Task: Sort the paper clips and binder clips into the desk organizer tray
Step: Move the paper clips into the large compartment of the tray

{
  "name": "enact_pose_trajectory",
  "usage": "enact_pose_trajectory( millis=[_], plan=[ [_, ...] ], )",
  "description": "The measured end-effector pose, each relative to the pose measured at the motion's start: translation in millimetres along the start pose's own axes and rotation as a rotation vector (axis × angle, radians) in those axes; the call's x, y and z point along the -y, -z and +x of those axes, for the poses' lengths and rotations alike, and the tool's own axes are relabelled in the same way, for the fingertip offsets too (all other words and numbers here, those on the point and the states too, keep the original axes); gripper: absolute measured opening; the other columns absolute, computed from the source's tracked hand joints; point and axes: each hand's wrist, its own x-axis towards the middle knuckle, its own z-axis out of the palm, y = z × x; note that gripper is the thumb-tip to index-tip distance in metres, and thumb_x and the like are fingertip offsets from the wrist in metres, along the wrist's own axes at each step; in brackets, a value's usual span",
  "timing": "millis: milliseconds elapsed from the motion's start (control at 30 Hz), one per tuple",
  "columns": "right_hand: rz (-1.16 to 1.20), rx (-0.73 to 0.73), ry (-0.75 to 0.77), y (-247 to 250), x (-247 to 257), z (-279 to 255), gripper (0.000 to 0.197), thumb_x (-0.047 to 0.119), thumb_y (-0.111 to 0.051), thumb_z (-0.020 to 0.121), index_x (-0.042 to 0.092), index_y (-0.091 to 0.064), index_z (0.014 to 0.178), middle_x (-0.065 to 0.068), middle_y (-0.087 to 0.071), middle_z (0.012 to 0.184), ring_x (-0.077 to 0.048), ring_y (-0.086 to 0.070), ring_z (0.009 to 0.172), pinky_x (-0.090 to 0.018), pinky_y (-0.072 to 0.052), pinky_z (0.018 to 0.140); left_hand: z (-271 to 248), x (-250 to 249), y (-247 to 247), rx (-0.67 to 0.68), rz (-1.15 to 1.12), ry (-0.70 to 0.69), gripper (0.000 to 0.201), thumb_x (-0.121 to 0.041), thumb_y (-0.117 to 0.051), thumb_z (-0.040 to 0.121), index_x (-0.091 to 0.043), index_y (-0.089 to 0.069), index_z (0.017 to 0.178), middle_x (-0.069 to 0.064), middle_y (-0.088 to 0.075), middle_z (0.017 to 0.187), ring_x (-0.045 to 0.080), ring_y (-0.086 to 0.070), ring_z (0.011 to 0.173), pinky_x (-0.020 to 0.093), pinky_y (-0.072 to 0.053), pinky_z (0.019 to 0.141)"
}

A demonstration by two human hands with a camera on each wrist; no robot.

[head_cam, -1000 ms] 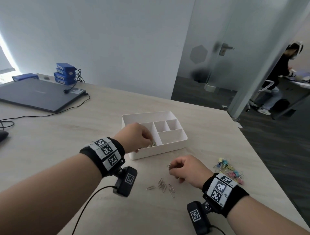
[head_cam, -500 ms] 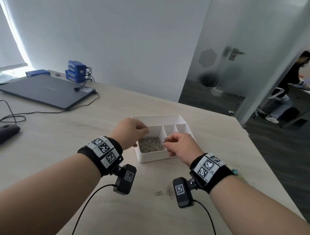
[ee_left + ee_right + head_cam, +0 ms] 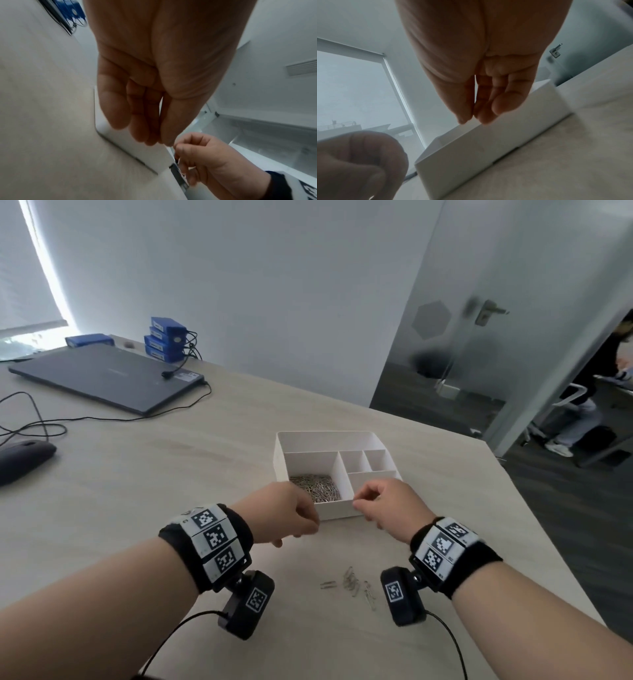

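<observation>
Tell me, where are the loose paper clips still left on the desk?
In the head view, the loose paper clips lie on the desk near its front edge, between the two wrists and on the near side of the white tray.

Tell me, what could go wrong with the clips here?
The loose paper clips lie on the desk right under both wrists, so an arm might sweep them off or scatter them. The right hand hangs at the organizer tray's near wall by the pile of clips; a bump could perhaps shove the light tray or spill some.
</observation>
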Motion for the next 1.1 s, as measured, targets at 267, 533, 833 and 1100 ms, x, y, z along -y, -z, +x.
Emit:
enact_pose_trajectory(
  millis=[267, 533, 833, 1100],
  plan=[
    [-0.278, 0.393, -0.077, 2, -33, -64, 0.028, 0.043, -0.080, 0.076, 0.017, -0.072, 0.083, 0.002, -0.072, 0.075, -0.004, -0.061, 0.056, -0.029, -0.055, 0.058, 2, -16, -42, 0.182, 0.249, 0.055, 0.020, -0.040, -0.079, 0.074, -0.023, -0.074, 0.084, -0.001, -0.075, 0.080, 0.017, -0.066, 0.052, 0.024, -0.055, 0.050],
    [-0.306, 0.354, -0.043, -9, -40, -77, 0.022, 0.041, -0.077, 0.069, 0.024, -0.068, 0.080, 0.007, -0.069, 0.082, -0.006, -0.063, 0.062, -0.030, -0.056, 0.065, 3, -23, -62, 0.187, 0.405, -0.017, 0.014, -0.034, -0.077, 0.074, -0.028, -0.077, 0.087, -0.015, -0.068, 0.078, 0.011, -0.067, 0.075, 0.024, -0.054, 0.067],
    [-0.264, 0.330, -0.063, -9, -39, -75, 0.004, 0.028, -0.070, 0.079, 0.027, -0.070, 0.082, 0.009, -0.067, 0.081, 0.001, -0.057, 0.060, -0.019, -0.044, 0.057, 5, -23, -66, 0.076, 0.437, 0.047, 0.004, -0.030, -0.067, 0.079, -0.028, -0.070, 0.079, -0.012, -0.066, 0.080, 0.012, -0.062, 0.076, 0.022, -0.048, 0.065],
    [-0.271, 0.311, -0.078, -8, -38, -77, 0.004, 0.028, -0.068, 0.082, 0.026, -0.071, 0.083, 0.007, -0.070, 0.084, -0.001, -0.058, 0.056, -0.015, -0.040, 0.050, 15, -35, -69, 0.049, 0.363, 0.083, 0.012, -0.032, -0.066, 0.081, -0.024, -0.074, 0.086, -0.007, -0.069, 0.081, 0.015, -0.064, 0.076, 0.023, -0.049, 0.064]
  ],
)
